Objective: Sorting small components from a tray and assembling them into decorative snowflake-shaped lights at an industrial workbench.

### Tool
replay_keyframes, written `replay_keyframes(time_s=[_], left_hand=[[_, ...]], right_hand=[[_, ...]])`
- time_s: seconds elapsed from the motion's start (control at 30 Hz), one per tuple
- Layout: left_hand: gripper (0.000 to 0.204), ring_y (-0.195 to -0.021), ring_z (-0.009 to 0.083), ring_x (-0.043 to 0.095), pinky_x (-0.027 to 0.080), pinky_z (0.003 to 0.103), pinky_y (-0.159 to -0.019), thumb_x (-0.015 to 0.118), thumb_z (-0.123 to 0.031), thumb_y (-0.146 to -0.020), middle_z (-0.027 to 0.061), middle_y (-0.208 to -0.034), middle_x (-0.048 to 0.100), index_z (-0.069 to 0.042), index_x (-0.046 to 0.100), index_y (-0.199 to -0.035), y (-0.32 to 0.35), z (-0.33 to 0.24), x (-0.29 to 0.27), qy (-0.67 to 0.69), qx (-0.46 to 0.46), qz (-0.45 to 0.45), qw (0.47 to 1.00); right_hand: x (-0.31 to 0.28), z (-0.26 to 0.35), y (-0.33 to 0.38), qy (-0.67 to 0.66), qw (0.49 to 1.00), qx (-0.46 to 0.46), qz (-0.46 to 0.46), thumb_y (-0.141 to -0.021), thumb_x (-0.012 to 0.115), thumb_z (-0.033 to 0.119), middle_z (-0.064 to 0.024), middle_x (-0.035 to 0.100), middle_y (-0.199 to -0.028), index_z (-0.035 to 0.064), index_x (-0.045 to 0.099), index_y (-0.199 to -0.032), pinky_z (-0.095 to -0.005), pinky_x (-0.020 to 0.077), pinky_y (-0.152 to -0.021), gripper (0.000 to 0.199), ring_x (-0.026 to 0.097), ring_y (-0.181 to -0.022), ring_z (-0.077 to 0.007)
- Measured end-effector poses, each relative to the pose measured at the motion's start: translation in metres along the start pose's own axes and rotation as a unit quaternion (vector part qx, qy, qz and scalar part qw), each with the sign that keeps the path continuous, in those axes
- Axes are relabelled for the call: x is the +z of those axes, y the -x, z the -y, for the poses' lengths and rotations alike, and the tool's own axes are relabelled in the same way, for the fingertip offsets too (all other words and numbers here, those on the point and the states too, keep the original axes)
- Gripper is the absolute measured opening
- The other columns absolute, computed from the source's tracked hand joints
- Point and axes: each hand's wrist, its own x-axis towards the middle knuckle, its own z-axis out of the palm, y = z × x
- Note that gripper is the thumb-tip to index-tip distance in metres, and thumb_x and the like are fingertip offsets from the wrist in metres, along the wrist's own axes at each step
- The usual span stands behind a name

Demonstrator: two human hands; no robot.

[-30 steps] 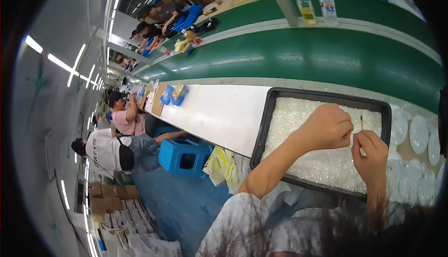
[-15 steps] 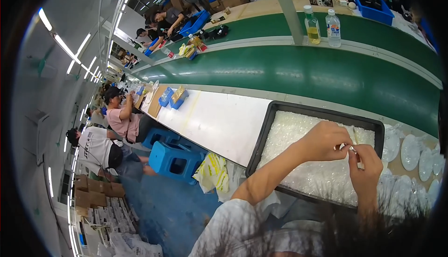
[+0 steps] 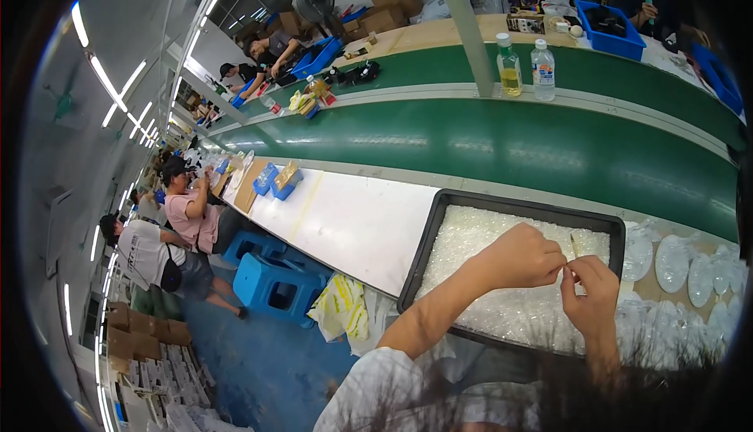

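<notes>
Over a black rectangular tray (image 3: 416, 281) filled with small clear-white pieces (image 3: 486, 232), my two hands meet at the fingertips. My left hand (image 3: 524, 258) is closed, its thumb and fingers pinched together. Beside it, my right hand (image 3: 592, 289) pinches thumb against forefinger at the same spot. Whatever lies between the fingertips is too small to name. Just beyond the fingers, a thin stick-like thing (image 3: 573, 245) lies on the pieces.
Clear oval plastic packs (image 3: 673, 263) lie right of the tray; a white tabletop (image 3: 361, 224) extends left. Beyond runs a green conveyor belt (image 3: 439, 142), with two bottles (image 3: 543, 71) on its far ledge. Blue stools (image 3: 274, 287) and seated co-workers (image 3: 192, 208) are at left.
The whole view has shifted, so the tray and bench sit further left and lower. My hands stay together over the tray; a small white bit seen between the fingertips is now mostly hidden.
</notes>
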Motion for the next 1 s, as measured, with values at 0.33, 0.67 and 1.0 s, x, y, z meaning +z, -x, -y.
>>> replay_keyframes(time_s=[0.33, 0.67, 1.0], left_hand=[[0.014, -0.049, 0.0276, 0.057, 0.045, 0.038, -0.047, 0.070, -0.014, -0.071, 0.0056, -0.058, 0.057, -0.009, 0.058, -0.065, -0.002, 0.000, -0.007, -0.029, -0.032, 0.011, 0.999], [0.014, -0.064, 0.0252, 0.066, 0.050, 0.034, -0.056, 0.070, -0.010, -0.074, 0.0084, -0.074, 0.064, -0.009, 0.060, -0.083, -0.009, -0.003, -0.017, 0.121, -0.129, 0.064, 0.982], [0.007, -0.060, 0.0197, 0.065, 0.049, 0.028, -0.056, 0.073, -0.003, -0.079, 0.0085, -0.072, 0.068, -0.004, 0.066, -0.081, -0.013, -0.010, -0.006, 0.219, -0.127, 0.020, 0.967]], right_hand=[[-0.003, 0.000, -0.002, -0.014, 0.999, 0.018, -0.034, -0.074, 0.067, -0.005, -0.0107, 0.060, -0.074, 0.0004, 0.062, -0.078, -0.0308, 0.0464, -0.052, 0.009, 0.058, -0.058, -0.0229], [-0.006, -0.006, 0.002, -0.034, 0.998, 0.027, -0.053, -0.073, 0.068, -0.004, -0.0101, 0.060, -0.074, 0.0009, 0.062, -0.079, -0.0281, 0.0480, -0.051, 0.010, 0.059, -0.057, -0.0190], [-0.011, -0.004, -0.002, -0.157, 0.984, 0.065, -0.055, -0.078, 0.069, -0.002, -0.0094, 0.062, -0.081, 0.0005, 0.064, -0.087, -0.0253, 0.0464, -0.055, 0.010, 0.060, -0.063, -0.0141]])
